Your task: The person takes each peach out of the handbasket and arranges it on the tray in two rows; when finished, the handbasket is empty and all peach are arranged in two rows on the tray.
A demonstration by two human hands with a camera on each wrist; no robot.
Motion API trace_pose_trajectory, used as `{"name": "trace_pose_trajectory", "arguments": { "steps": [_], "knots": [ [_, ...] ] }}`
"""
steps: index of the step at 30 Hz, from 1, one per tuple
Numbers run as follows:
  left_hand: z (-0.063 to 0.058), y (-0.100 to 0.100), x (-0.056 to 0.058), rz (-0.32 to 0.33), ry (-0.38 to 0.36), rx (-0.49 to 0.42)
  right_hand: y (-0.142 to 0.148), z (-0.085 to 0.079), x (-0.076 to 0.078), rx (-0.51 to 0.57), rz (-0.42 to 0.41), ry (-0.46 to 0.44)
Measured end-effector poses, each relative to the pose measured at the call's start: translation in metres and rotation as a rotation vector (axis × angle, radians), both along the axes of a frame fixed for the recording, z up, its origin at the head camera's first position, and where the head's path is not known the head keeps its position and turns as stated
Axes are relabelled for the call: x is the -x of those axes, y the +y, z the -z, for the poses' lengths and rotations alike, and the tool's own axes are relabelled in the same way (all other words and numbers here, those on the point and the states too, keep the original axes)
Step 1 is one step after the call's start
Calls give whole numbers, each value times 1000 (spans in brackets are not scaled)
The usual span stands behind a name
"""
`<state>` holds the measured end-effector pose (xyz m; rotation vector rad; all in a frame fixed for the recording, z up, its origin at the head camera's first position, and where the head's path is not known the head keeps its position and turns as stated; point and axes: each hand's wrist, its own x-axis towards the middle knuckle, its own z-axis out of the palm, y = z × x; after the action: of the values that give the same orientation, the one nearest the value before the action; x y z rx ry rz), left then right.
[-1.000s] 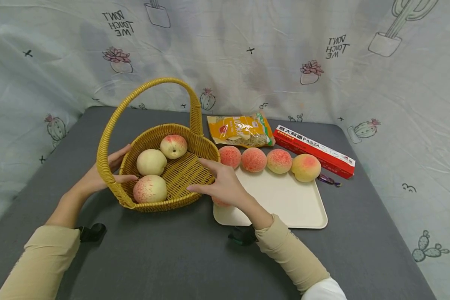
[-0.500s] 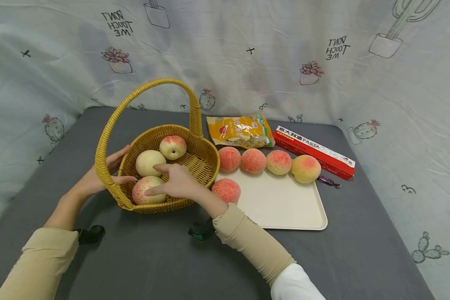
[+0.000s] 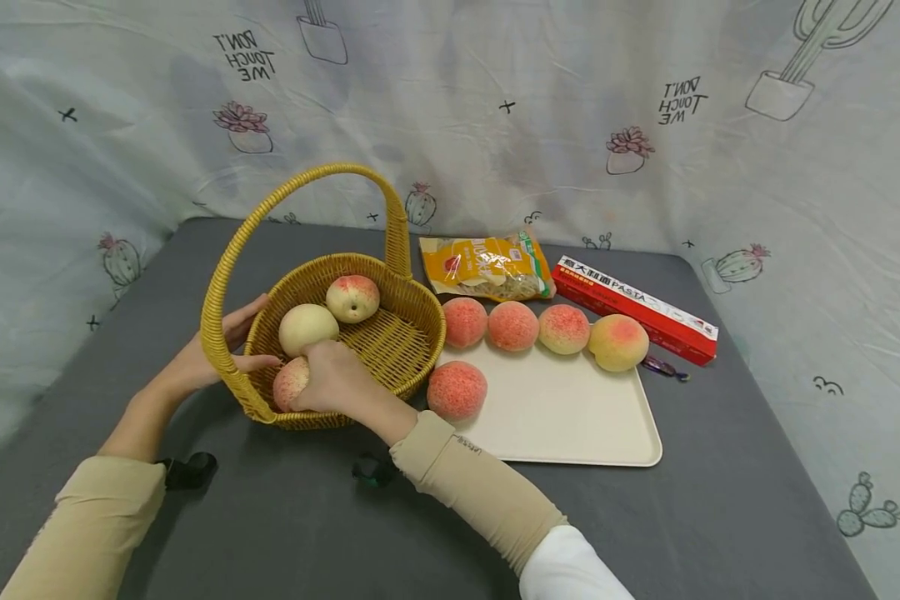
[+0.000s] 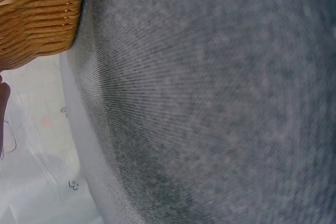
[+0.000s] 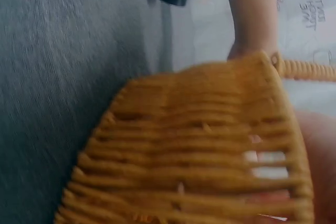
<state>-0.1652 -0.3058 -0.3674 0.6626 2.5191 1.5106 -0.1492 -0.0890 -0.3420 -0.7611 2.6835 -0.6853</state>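
A yellow wicker basket (image 3: 393,346) with a tall arched handle stands at the left in the head view, three peaches inside. My left hand (image 3: 208,357) holds its left side, thumb at the rim and fingers along the outer wall. Inside, my right hand (image 3: 337,379) curls its fingers round the red-speckled peach (image 3: 288,385) at the front left, hiding much of it. A pale peach (image 3: 307,329) and a red-topped peach (image 3: 353,299) lie behind it. In the right wrist view the basket wall (image 5: 184,145) covers most of the peach and fingers.
Right of the basket lies a cream tray (image 3: 570,417). A red peach (image 3: 457,390) sits at its left edge, and several peaches (image 3: 513,326) line its back. Behind are a yellow food bag (image 3: 487,267), a red pasta box (image 3: 637,312) and a purple-wrapped candy (image 3: 663,367).
My right hand has moved left from the basket's right side to the speckled peach and closed its fingers on it. My left hand stays on the basket.
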Motion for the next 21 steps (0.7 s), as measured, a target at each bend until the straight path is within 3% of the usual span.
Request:
{"name": "trace_pose_trajectory", "arguments": {
  "steps": [3, 10, 16, 21],
  "knots": [
    [1, 1, 1, -7, 10, 5, 4, -1, 4, -38, 28, -55],
    [2, 0, 1, -17, 13, 24, 12, -3, 12, -13, 80, -186],
    [3, 0, -1, -29, -1, 39, 14, -1, 13, -12, 23, -180],
    [1, 0, -1, -36, -14, 41, 18, 0, 12, -28, 12, -97]
  ]
}}
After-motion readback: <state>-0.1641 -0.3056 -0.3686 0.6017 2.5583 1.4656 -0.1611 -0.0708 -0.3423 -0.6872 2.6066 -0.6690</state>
